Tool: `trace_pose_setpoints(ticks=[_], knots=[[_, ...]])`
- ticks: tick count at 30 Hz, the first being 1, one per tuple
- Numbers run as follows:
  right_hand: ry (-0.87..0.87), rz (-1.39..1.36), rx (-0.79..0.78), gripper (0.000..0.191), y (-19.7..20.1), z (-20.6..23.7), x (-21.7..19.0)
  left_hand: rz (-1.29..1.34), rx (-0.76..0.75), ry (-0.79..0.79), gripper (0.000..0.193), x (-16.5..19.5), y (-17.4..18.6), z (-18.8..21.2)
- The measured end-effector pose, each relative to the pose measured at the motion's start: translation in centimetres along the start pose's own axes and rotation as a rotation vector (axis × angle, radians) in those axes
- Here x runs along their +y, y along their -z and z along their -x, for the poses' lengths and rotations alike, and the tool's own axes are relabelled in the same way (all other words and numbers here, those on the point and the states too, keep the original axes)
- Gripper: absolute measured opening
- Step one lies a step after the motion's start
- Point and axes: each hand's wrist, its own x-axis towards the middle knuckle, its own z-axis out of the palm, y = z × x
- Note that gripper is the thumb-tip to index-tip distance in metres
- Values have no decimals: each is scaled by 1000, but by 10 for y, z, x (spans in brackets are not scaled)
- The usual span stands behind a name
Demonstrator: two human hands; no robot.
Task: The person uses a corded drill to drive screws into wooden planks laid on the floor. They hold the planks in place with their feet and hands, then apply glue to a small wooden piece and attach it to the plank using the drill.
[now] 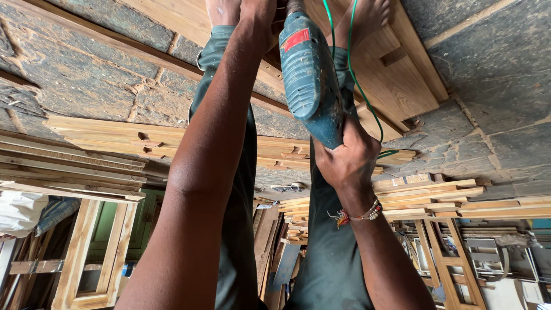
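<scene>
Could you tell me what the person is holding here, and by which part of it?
The right hand grips a blue-green power drill by its rear handle. The left hand reaches toward the drill's front end, but its grip is cut off at the picture's edge.

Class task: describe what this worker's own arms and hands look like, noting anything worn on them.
Both arms are bare as far as the picture shows, with no sleeves and no gloves. The right hand has a wristband of red and yellow thread strung with pale beads, its loose ends frayed. The left hand, partly cut off by the frame edge, shows no band or watch.
</scene>
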Motion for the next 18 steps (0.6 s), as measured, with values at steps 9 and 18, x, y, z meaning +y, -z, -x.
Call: trace_pose_setpoints(ticks=[9, 18], knots=[[-85, 79, -78, 23, 2, -8, -1, -50, 84, -37, 60, 23, -17, 15], [-137, 127, -107, 25, 5, -17, -7, -444, 128, -640, 67, 98, -68, 222]])
